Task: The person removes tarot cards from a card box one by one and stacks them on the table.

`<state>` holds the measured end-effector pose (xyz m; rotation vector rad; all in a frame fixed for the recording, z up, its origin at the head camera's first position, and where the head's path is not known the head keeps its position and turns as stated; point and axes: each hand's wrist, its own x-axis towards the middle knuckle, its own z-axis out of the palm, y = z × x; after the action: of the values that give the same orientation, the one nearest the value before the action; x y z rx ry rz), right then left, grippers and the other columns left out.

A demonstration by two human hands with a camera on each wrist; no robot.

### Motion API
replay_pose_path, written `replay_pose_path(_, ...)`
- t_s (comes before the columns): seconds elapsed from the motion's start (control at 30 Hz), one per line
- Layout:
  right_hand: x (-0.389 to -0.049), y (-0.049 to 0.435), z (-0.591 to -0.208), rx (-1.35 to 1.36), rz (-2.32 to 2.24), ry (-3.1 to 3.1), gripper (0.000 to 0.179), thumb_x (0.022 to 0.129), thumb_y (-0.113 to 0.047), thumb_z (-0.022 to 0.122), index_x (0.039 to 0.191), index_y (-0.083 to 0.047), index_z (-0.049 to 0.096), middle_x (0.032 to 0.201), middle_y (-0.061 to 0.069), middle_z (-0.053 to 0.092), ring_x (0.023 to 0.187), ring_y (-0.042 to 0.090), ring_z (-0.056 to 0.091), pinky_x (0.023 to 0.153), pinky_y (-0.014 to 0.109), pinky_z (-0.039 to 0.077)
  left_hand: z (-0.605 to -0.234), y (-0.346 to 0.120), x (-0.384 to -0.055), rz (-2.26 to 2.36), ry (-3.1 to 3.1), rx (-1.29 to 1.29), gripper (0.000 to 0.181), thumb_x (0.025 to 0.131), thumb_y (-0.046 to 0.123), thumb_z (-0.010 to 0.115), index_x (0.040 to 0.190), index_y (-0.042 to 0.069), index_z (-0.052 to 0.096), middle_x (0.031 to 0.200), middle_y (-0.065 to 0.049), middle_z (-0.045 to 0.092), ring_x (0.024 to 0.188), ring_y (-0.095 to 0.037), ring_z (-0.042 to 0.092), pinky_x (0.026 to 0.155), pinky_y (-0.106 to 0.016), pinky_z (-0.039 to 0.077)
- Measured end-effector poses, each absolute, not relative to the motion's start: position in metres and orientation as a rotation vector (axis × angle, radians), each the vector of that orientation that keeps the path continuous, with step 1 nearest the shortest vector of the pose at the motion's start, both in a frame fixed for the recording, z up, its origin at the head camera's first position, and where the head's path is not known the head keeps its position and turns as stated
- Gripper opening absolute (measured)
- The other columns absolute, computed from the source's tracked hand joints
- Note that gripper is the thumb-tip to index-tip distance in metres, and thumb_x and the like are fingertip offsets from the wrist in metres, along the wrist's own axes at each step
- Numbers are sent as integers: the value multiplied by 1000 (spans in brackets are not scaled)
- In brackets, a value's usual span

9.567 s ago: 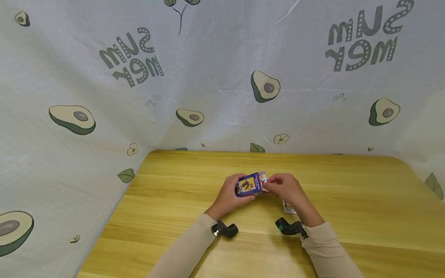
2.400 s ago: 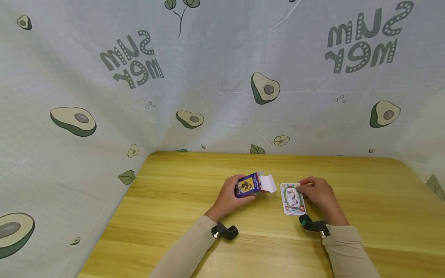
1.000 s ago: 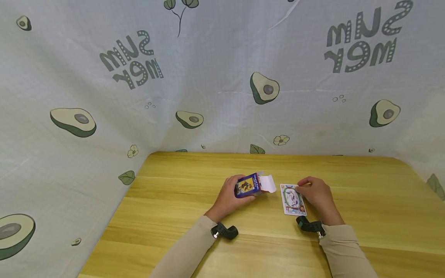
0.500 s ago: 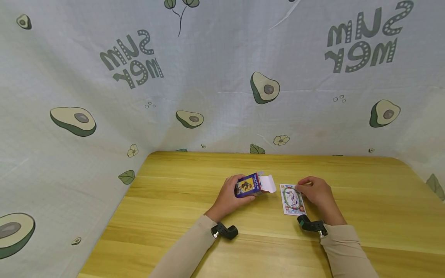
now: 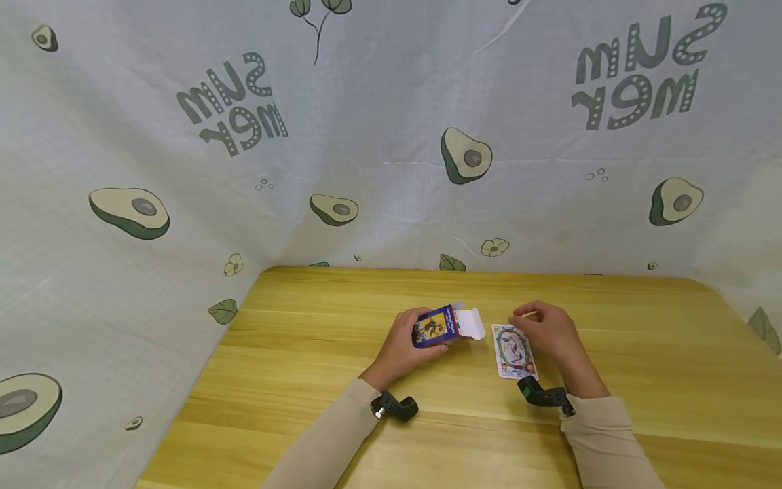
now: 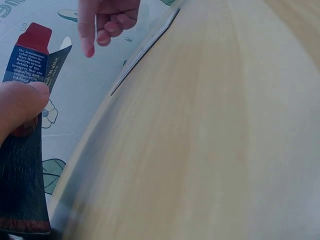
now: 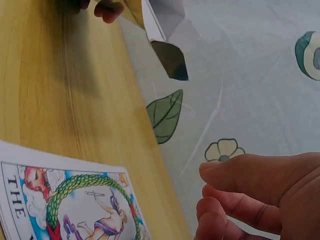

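My left hand [image 5: 403, 346] grips a blue and yellow tarot card box [image 5: 435, 327] by its near end, with the thumb across its side in the left wrist view. Its white flap [image 5: 470, 323] hangs out at the right end. Beside it on the table lies a small stack of tarot cards [image 5: 513, 353], face up; the top one shows a figure in a green wreath [image 7: 95, 210]. My right hand [image 5: 548, 331] hovers at the stack's upper right corner, fingers loosely bent and nothing between them. In the right wrist view its thumb stands apart from the cards.
Both hands work over a light wooden table [image 5: 342, 292]. Behind and to the left hangs a white cloth [image 5: 379, 122] printed with avocados and leaves. A black wrist camera [image 5: 400, 407] sits on the left wrist, another wrist camera [image 5: 540, 395] on the right.
Earlier my right hand was at the box mouth, then at the card stack's right edge. Now it has let go and shifted up and left. The left hand and box stay put.
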<state>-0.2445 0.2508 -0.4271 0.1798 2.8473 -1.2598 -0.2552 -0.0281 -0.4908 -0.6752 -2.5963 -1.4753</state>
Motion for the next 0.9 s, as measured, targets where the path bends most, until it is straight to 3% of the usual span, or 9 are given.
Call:
replay_pose_path(0.67,-239,215,-413,0,-1371,2831,29,92,-24,66,108,0,63,89,12,62,73,24,55,62,31,47,-492,-28,-254,-1449,-2600,-687,70,78,42,79,135,17,47,125,-1,55,109,-15,46,89,-33,42)
replay_pose_path(0.9,-241,205,-414,-43,-1379,2832,27,92,-24,66,106,-1,64,88,11,63,76,22,58,65,30,48,-493,-28,-255,-1438,-2608,-677,71,78,43,78,136,18,47,127,1,54,110,-14,46,91,-33,43)
